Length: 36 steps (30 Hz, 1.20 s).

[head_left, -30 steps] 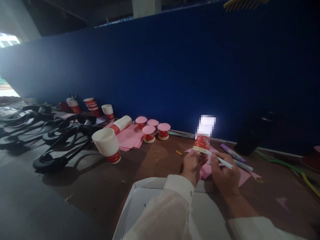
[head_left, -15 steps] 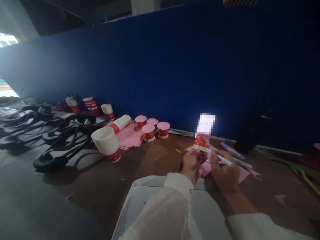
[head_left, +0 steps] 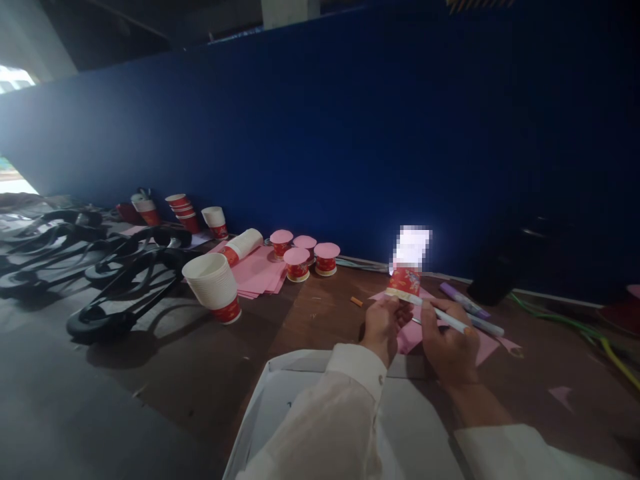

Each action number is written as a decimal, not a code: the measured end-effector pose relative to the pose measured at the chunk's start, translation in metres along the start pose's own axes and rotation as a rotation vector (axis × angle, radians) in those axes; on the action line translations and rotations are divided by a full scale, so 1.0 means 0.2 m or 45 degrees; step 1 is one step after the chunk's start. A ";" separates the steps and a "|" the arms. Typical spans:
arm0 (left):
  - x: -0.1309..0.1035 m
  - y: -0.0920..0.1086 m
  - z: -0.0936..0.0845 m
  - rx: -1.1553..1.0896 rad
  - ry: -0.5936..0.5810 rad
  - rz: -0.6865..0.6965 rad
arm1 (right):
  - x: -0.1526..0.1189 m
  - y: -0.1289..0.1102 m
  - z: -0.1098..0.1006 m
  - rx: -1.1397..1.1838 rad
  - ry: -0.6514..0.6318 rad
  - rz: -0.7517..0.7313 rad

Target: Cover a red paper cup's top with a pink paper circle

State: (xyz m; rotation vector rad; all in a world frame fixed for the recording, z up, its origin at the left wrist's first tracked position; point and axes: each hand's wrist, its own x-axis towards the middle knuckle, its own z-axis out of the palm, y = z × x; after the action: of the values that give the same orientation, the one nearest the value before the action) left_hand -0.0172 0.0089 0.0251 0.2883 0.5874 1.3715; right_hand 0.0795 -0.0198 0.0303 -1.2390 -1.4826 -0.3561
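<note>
A short red patterned paper cup piece (head_left: 404, 283) with a pale rim is held by my left hand (head_left: 384, 327), whose fingers are closed on its lower edge. My right hand (head_left: 453, 343) grips a white marker (head_left: 445, 316), and the marker's tip end is at the cup piece's pale rim. Beneath both hands lies pink paper (head_left: 411, 339). A purple marker (head_left: 464, 300) rests just beyond my right hand, near another pale marker (head_left: 485, 325). An orange cap (head_left: 357, 302) lies to the left of my left hand.
Several short red cups with pink discs (head_left: 327, 252) stand near the blue partition (head_left: 320, 147). Stacked cups (head_left: 213, 287) and pink sheets (head_left: 257, 273) are left of them. Black curved frames (head_left: 105, 327) lie far left. A white box (head_left: 267, 393) sits under my left forearm.
</note>
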 end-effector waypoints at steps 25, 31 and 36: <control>-0.02 0.03 0.00 0.033 0.064 -0.056 | 0.01 0.01 0.01 -0.040 0.068 0.021; -0.02 0.03 0.00 0.048 0.070 -0.069 | 0.00 0.02 0.01 -0.044 0.029 0.076; -0.02 0.03 -0.01 -0.022 0.029 -0.039 | 0.00 0.02 0.01 -0.036 0.011 0.028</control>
State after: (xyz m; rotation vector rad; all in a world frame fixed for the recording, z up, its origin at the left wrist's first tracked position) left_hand -0.0224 0.0057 0.0279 0.2495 0.5962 1.3512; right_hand 0.0810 -0.0172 0.0281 -1.2735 -1.4597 -0.3682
